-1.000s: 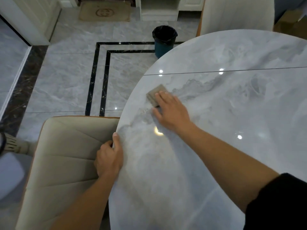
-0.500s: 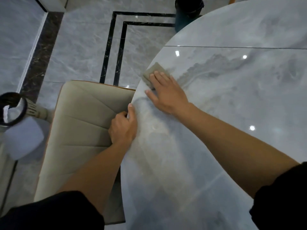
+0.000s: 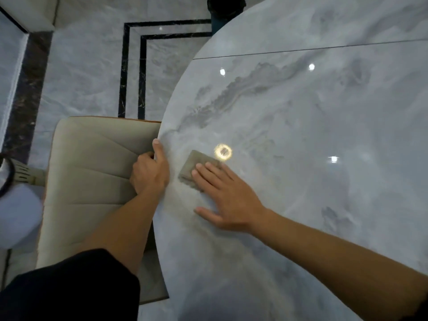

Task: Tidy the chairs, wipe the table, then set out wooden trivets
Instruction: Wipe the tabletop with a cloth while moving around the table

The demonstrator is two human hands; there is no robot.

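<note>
Marble-patterned, glossy worktop (image 3: 301,181) fills the area under and beyond both hands. Left hand (image 3: 149,172) is closed over the worktop edge, thumb on top, fingers hidden below. Just to its right, the right hand (image 3: 228,198) lies open and flat, fingers pressing the near part of the cloth (image 3: 196,169). Cloth: small, grey-brown, folded into a rectangle, flat on the worktop, near the left thumb. Left of the left hand, the cream padded chair (image 3: 92,181) sits against the worktop edge.

Risks, as judged: the cloth is held by pressure only; on a slick surface it may slip out or unfold. The far worktop looks unwiped. Beyond it stands a dark bin (image 3: 225,10). No trivets visible.
</note>
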